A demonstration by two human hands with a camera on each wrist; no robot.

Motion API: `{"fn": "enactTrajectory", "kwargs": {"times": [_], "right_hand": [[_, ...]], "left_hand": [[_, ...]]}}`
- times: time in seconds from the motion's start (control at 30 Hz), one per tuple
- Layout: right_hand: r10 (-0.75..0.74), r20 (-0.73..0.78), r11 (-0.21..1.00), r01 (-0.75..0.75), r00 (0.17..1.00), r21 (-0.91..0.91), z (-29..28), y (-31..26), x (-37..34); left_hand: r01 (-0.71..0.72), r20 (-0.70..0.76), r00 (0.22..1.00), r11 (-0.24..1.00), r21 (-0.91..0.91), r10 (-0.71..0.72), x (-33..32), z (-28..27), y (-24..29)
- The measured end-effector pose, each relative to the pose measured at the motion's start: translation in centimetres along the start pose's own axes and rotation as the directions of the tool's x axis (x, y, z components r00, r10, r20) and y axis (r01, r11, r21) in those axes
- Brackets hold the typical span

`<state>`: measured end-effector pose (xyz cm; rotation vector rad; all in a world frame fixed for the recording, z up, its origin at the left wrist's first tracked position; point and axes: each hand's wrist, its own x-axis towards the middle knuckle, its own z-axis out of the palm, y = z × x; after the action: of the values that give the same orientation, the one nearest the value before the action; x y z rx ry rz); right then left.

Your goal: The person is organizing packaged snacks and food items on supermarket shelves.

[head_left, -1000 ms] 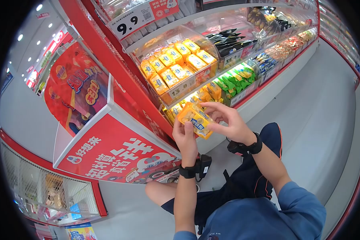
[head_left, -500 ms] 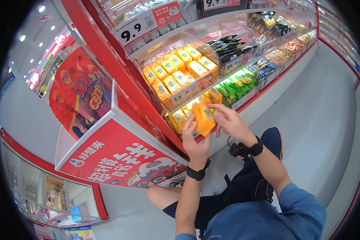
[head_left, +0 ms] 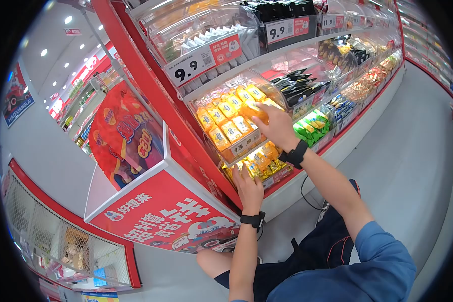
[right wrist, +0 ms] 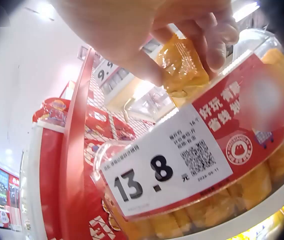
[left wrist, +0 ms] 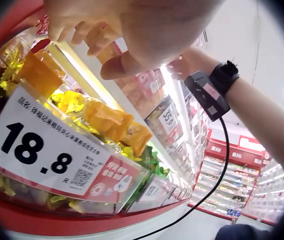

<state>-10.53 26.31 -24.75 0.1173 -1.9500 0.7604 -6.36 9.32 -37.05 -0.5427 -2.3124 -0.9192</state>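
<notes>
My right hand pinches a yellow-orange wrapped pack over the upper bin of similar packs. In the right wrist view the pack sits between thumb and fingers, above the bin's 13.8 price label. The left hand is at the lower bin of gold and orange packs, fingers spread and holding nothing visible. From the left wrist, that hand appears above the lower bin, with orange packs below it.
Green packs and black packs fill neighbouring bins. A red post and a red display stand are on the left. A cable hangs from the right wrist's camera. Grey floor lies to the right.
The left hand has let go of the pack and moved down to the lower bin. The right hand has carried the pack up to the upper bin. The head view has shifted.
</notes>
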Motion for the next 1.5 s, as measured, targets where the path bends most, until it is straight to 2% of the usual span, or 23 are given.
{"fn": "enactTrajectory", "kwargs": {"times": [0.1, 0.2, 0.3, 0.4, 0.43, 0.53, 0.57, 0.6, 0.67, 0.7, 0.77, 0.8, 0.83, 0.87, 0.93, 0.97, 1.0, 1.1, 1.2, 1.27, 1.37, 1.43, 1.5], "right_hand": [[-0.010, 0.009, 0.986, 0.011, 1.000, -0.164, 1.3, -0.4, -0.4], [-0.031, 0.050, 0.956, 0.045, 0.998, -0.290, 1.2, -0.7, 0.1], [0.030, 0.238, 0.910, 0.072, 0.971, -0.409, 0.5, -1.6, 1.0], [-0.112, 0.258, 0.871, 0.220, 0.960, -0.440, 0.9, -1.2, 1.0], [-0.005, 0.380, 0.852, 0.203, 0.925, -0.483, 0.4, -2.0, 1.1], [-0.163, 0.247, 0.888, 0.251, 0.955, -0.384, 2.0, 0.4, -0.6], [-0.150, 0.268, 0.907, 0.240, 0.952, -0.347, 1.8, 0.7, -0.9], [-0.219, 0.174, 0.905, 0.267, 0.960, -0.332, 1.5, 0.7, -0.8], [-0.337, -0.023, 0.897, 0.313, 0.941, -0.313, 0.7, 0.7, -0.9], [-0.255, -0.049, 0.952, 0.242, 0.966, -0.189, -0.3, 0.4, -1.3], [-0.095, -0.075, 0.992, 0.101, 0.993, 0.076, -2.7, -0.2, -2.6], [0.030, 0.073, 0.988, -0.040, 0.997, 0.149, -3.4, 0.1, -3.4], [0.151, 0.232, 0.960, -0.198, 0.961, 0.197, -4.1, 0.4, -4.8], [0.257, 0.393, 0.908, -0.360, 0.883, 0.215, -4.7, 0.1, -6.0], [0.271, 0.490, 0.852, -0.443, 0.828, 0.279, -5.3, -0.8, -8.3], [0.277, 0.539, 0.817, -0.490, 0.796, 0.304, -5.6, -1.3, -9.6], [0.284, 0.619, 0.708, -0.595, 0.733, 0.380, -5.7, -1.8, -10.7], [0.198, 0.617, 0.702, -0.550, 0.761, 0.453, -7.0, -4.2, -11.6], [0.184, 0.575, 0.708, -0.513, 0.797, 0.485, -7.0, -4.6, -11.9], [0.188, 0.588, 0.667, -0.542, 0.787, 0.512, -7.3, -4.9, -11.6], [0.115, 0.499, 0.776, -0.391, 0.859, 0.495, -6.8, -3.9, -12.3], [0.137, 0.492, 0.790, -0.395, 0.860, 0.469, -7.0, -3.9, -12.5], [0.157, 0.480, 0.816, -0.387, 0.863, 0.429, -7.1, -4.0, -12.6]], "left_hand": [[-0.010, 0.052, 0.999, 0.991, 0.132, 0.003, 0.1, 1.1, -1.6], [0.053, 0.081, 0.995, 0.988, 0.143, -0.065, -0.3, 1.7, -2.6], [0.125, 0.130, 0.981, 0.979, 0.161, -0.147, -0.3, 1.8, -2.4], [0.170, 0.100, 0.976, 0.966, 0.196, -0.192, -0.1, 2.2, -2.2], [0.174, 0.092, 0.977, 0.966, 0.193, -0.195, -0.2, 2.4, -2.4], [0.173, 0.063, 0.980, 0.968, 0.180, -0.187, 0.7, 2.7, -2.9], [0.167, 0.064, 0.982, 0.971, 0.172, -0.180, 0.9, 2.5, -2.9], [0.160, 0.069, 0.982, 0.973, 0.166, -0.173, 0.8, 2.5, -3.0], [0.056, -0.034, 0.998, 0.996, 0.070, -0.054, 0.1, 2.3, -3.0], [-0.001, -0.090, 0.996, 1.000, 0.027, 0.004, -0.3, 2.1, -3.1], [0.102, -0.098, 0.987, 0.975, -0.196, -0.123, -1.0, 0.8, -1.4], [0.156, -0.090, 0.977, 0.939, -0.306, -0.191, -1.5, 0.2, -0.4], [0.221, -0.044, 0.966, 0.904, -0.367, -0.255, -2.3, -0.2, 0.0], [0.217, -0.054, 0.955, 0.808, -0.549, -0.293, -2.7, -0.5, 0.9], [0.175, -0.044, 0.923, 0.519, -0.837, -0.383, -3.4, -0.6, 2.6], [0.132, -0.053, 0.937, 0.489, -0.862, -0.345, -3.5, -0.7, 3.2], [0.104, -0.059, 0.942, 0.450, -0.887, -0.332, -3.4, -0.9, 3.9], [0.043, -0.048, 0.970, 0.363, -0.931, -0.239, -2.4, -2.4, 7.2], [-0.004, -0.078, 0.989, 0.504, -0.864, -0.127, -2.6, -1.6, 7.3], [0.014, -0.032, 0.995, 0.465, -0.885, -0.091, -2.9, -1.0, 7.0], [-0.007, -0.028, 0.999, 0.512, -0.859, -0.033, -3.0, -1.1, 7.3], [-0.027, -0.029, 1.000, 0.574, -0.818, 0.005, -3.3, -1.2, 7.0], [-0.029, -0.022, 1.000, 0.570, -0.821, 0.020, -3.3, -1.3, 7.1]]}}
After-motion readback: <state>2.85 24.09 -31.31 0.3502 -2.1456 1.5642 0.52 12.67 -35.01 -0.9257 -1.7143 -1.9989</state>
